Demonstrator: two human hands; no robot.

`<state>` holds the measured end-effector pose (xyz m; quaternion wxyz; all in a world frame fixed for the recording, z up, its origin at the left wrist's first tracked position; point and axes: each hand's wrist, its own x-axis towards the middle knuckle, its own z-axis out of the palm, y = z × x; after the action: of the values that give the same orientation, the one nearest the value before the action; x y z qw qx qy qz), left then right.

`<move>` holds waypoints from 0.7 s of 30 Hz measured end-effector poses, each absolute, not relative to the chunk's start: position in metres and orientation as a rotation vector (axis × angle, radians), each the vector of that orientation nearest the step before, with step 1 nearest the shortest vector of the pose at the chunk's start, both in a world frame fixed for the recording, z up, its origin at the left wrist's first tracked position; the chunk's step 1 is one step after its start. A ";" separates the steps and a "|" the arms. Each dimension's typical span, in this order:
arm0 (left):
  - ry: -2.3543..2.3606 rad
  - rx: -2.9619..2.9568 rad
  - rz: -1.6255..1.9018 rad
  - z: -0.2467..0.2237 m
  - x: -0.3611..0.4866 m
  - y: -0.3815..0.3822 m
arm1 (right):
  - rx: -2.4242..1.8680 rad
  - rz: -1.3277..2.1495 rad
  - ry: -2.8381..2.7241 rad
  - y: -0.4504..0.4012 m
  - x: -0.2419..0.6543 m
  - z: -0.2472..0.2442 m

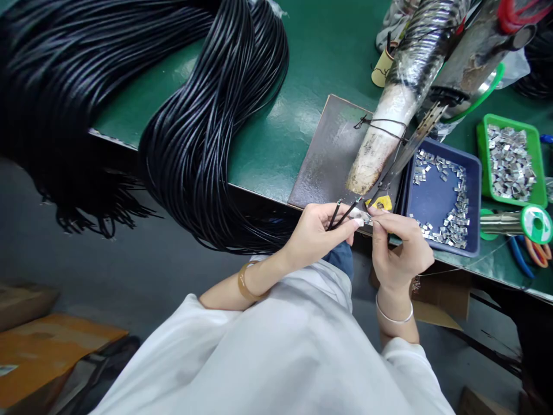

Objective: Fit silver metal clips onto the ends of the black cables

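At the table's front edge, my left hand [314, 231] is closed around black cable ends [345, 214], and two dark wire tips stick up past its fingers. A small silvery metal piece [366, 219] sits at the fingertips between both hands. My right hand [400, 248] is closed in a pinch right beside it; fingers partly cover what it grips. Just above the hands, what looks like a soldering iron [425, 128] slants down, its tip close to my right fingers. A blue tray [474, 230] of small metal clips [460, 213] lies right of my right hand.
A plastic-wrapped duct [375, 153] hangs over a grey board [317, 155]. Farther right are a green basket [484, 155] of metal pieces, a solder spool [536, 225] and pliers [521, 256]. Thick black cable bundles [203, 115] drape over the table edge at left.
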<state>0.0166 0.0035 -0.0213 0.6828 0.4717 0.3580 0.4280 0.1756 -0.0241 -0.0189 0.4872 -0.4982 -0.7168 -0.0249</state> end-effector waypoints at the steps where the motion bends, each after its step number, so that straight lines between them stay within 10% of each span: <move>1: 0.820 1.038 0.983 -0.021 0.018 0.004 | -1.208 -0.064 -1.718 -0.024 0.175 -0.019; 21: 0.964 1.127 1.113 -0.018 0.030 0.011 | -1.282 -0.148 -1.676 -0.025 0.169 -0.025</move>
<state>0.0303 0.0107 -0.0184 0.6001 0.4863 0.4160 0.4800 0.1690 -0.0254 -0.0252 0.4909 -0.5278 -0.6904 -0.0609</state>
